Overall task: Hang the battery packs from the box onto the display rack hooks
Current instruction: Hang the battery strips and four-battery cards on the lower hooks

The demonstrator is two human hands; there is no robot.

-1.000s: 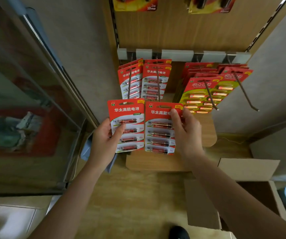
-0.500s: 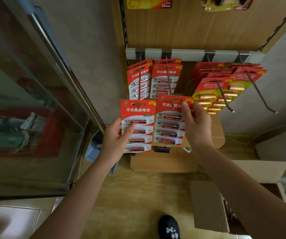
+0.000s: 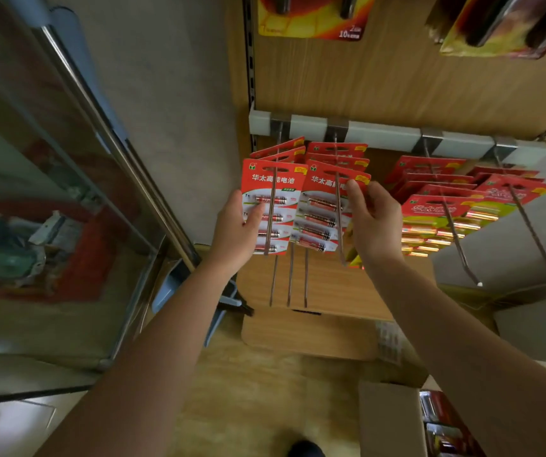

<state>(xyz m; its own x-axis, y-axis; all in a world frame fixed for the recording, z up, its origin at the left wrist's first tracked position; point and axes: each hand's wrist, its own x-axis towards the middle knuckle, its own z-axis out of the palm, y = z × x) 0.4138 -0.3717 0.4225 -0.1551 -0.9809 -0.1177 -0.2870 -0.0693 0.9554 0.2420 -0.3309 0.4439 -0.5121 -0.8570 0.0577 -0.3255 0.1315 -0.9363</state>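
1. Nearest, at the lower right, the cardboard box (image 3: 393, 420) stands open on the floor, with more red packs just visible inside it.
2. Both bare forearms reach up from the bottom edge toward the rack.
3. The left hand (image 3: 237, 230) grips the left battery pack (image 3: 273, 209) by its lower left side, thumb across the front. The left hook (image 3: 271, 212) runs down the front of the card from its slot.
4. The right hand (image 3: 375, 222) pinches the right battery pack (image 3: 326, 211) at its upper right corner, fingers closed on the card. The second hook (image 3: 339, 209) crosses this pack's front from its slot, and the pack tilts slightly.
5. Behind the two held packs, more red packs already hang on the same hooks.
6. To the right, red-and-yellow packs (image 3: 436, 222) hang in rows on two further hooks.
7. Farthest, the grey rail (image 3: 380, 133) carries the hooks across the wooden back panel (image 3: 396, 77).
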